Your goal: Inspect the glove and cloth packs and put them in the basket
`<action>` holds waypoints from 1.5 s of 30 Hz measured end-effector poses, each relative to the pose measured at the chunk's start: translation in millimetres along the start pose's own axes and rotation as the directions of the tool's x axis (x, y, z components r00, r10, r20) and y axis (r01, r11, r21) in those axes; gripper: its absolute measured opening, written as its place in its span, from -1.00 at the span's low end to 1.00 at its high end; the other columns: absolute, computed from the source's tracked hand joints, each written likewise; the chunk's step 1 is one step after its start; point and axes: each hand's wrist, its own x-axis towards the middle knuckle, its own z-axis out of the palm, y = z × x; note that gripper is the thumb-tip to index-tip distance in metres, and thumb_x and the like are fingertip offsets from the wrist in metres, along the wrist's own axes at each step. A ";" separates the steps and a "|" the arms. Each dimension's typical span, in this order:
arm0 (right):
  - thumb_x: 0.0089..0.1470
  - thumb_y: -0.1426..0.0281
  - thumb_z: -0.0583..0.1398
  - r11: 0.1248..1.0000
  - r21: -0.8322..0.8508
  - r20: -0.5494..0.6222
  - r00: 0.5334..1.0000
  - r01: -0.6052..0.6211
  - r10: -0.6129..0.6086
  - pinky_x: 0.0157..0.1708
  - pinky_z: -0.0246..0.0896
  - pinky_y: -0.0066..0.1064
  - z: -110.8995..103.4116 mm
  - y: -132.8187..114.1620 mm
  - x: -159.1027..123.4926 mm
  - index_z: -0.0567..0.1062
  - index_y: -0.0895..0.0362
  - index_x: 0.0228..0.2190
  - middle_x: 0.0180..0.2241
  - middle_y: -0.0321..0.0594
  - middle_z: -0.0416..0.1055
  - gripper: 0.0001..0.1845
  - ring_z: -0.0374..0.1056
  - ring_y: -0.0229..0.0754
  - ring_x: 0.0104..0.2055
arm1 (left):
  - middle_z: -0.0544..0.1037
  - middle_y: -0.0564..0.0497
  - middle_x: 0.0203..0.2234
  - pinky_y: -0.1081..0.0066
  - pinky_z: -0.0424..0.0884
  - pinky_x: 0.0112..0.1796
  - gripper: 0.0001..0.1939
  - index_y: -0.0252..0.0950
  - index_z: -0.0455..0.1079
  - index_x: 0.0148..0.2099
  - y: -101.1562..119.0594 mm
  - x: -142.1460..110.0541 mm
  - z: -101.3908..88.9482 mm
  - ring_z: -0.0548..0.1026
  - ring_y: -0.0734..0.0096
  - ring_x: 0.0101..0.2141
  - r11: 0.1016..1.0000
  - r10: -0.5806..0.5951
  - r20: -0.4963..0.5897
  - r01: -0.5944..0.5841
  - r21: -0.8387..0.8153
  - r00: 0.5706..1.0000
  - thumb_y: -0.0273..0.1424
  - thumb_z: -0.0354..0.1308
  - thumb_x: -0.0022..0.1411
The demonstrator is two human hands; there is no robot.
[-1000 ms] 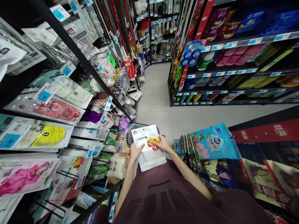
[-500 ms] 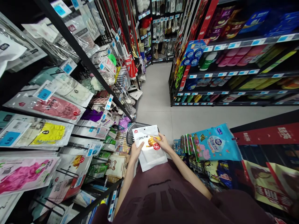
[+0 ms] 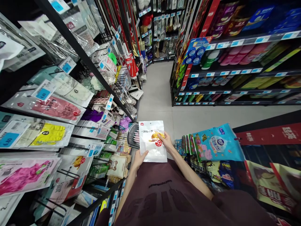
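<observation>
In front of my body I hold a white packet of disposable gloves [image 3: 150,152], printed with yellow food, a red round mark and dark lettering. My left hand [image 3: 139,158] grips its lower left edge, the thumb lying on the front. On the right edge my right hand [image 3: 167,142] closes round the packet, its thumb near the printed food. The packet is upright, its face turned towards me. Most fingers of both hands are hidden behind it. Just beyond its left side shows a dark grey slatted thing like a basket [image 3: 132,135], partly covered by the packet.
On the left, rack hooks hold bagged gloves, among them a yellow pair [image 3: 52,133] and a pink pair [image 3: 25,172]. Blue snack bags [image 3: 216,142] jut out at the right. Shelves of bottles [image 3: 244,58] stand ahead right, beside the grey floor aisle [image 3: 157,91].
The packet has straightened from a tilt and moved slightly up and right. My left hand has slid from its left side down to the lower left corner.
</observation>
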 end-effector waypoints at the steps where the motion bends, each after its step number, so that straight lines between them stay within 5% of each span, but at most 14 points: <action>1: -0.13 0.12 0.36 1.000 -0.009 0.009 1.000 -0.011 0.011 -0.18 0.43 -0.20 0.0 -0.3 -0.3 0.42 0.08 -0.06 -0.11 -0.09 0.52 -0.41 0.48 0.03 -0.14 | 0.61 -0.21 -0.19 0.30 0.47 -0.24 -0.50 -0.44 0.52 -0.10 0.1 -0.7 1.0 0.56 0.13 -0.24 1.000 0.008 -0.011 -0.008 -0.001 1.000 -0.11 0.26 0.08; 8: -0.21 0.26 0.42 0.998 -0.053 0.054 0.998 -0.021 0.024 -0.13 0.43 -0.17 -1.4 2.9 2.5 0.38 0.01 -0.03 -0.05 -0.10 0.49 -0.34 0.46 0.04 -0.07 | 0.62 -0.21 -0.20 0.27 0.47 -0.22 -0.56 -0.42 0.52 -0.14 4.7 0.1 0.0 0.56 0.12 -0.24 0.999 0.022 -0.063 -0.020 0.033 0.998 -0.15 0.28 0.05; 21: -0.12 0.18 0.35 0.999 0.036 -0.072 0.997 -0.019 0.022 -0.14 0.43 -0.17 -4.5 6.0 8.2 0.38 0.03 -0.04 -0.08 -0.12 0.50 -0.41 0.48 0.02 -0.13 | 0.60 -0.17 -0.18 0.23 0.46 -0.16 -0.49 -0.40 0.48 -0.07 18.2 7.7 6.3 0.54 0.14 -0.21 0.992 0.022 -0.007 -0.021 0.126 1.000 -0.32 0.38 -0.11; 29: -0.12 0.12 0.35 1.000 0.026 -0.075 0.997 0.000 0.002 -0.14 0.43 -0.15 -5.3 2.3 8.7 0.46 0.08 -0.12 -0.11 -0.11 0.53 -0.48 0.49 0.04 -0.14 | 0.61 -0.17 -0.20 0.24 0.46 -0.18 -0.57 -0.39 0.50 -0.10 15.1 13.3 10.4 0.56 0.13 -0.22 0.990 0.031 -0.083 -0.019 0.138 0.996 -0.37 0.36 -0.08; 45: -0.18 0.19 0.41 0.997 0.065 -0.063 0.997 -0.034 0.038 -0.19 0.44 -0.16 -8.7 8.9 8.8 0.51 0.13 -0.18 -0.17 -0.08 0.56 -0.50 0.51 0.02 -0.22 | 0.62 -0.21 -0.21 0.25 0.47 -0.22 -0.50 -0.43 0.51 -0.10 6.4 12.0 5.1 0.57 0.08 -0.22 0.992 0.005 -0.041 0.000 0.126 0.999 -0.19 0.35 -0.04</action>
